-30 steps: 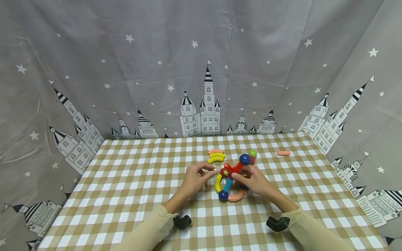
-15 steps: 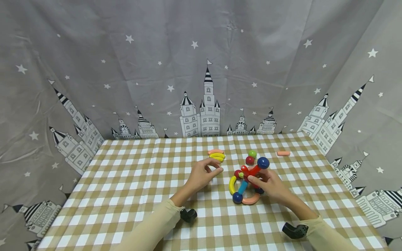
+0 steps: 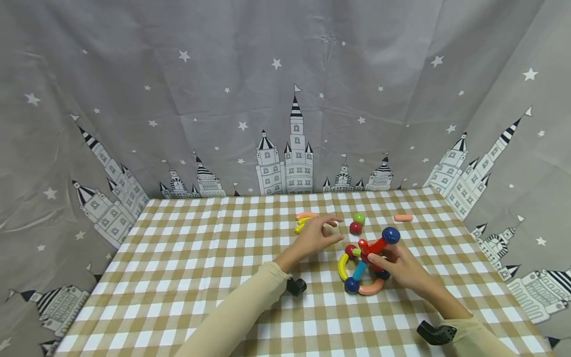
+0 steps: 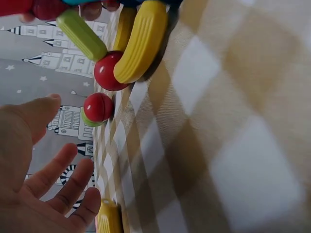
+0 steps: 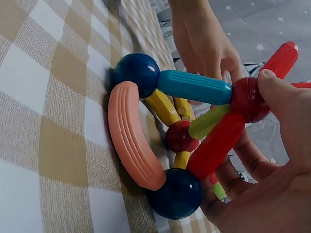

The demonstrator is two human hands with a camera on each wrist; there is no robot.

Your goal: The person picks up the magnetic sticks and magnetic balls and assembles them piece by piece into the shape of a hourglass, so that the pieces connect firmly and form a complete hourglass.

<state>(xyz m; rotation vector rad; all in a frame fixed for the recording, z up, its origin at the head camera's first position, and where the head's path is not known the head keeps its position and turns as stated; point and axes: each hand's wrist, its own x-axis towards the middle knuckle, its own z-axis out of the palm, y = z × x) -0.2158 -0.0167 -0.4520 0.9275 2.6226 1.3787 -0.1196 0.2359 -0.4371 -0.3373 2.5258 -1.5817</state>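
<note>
My right hand (image 3: pixel 408 267) holds the built structure of rods and balls, with the thumb on the central red ball (image 5: pixel 248 99). Its base has a curved yellow rod (image 3: pixel 342 267), a curved salmon rod (image 5: pixel 132 136) and dark blue balls (image 5: pixel 177 193); a turquoise rod (image 5: pixel 195 87), a light green rod (image 4: pixel 81 35) and a red rod (image 5: pixel 216 145) rise to the centre. A red rod slants up to a blue ball (image 3: pixel 390 235). My left hand (image 3: pixel 314 237) hovers left of the loose red ball (image 3: pixel 355 228), fingers apart, holding nothing.
Behind the left hand lie curved yellow rods (image 3: pixel 303 221) and a salmon curved rod (image 3: pixel 306 215). A green ball (image 3: pixel 359 218) touches or nearly touches the loose red ball. A short salmon rod (image 3: pixel 403 217) lies at the back right of the checked cloth (image 3: pixel 178 258).
My right hand and the structure have moved right, uncovering the loose red ball. My left hand has moved right and away from me, partly covering the yellow rods.
</note>
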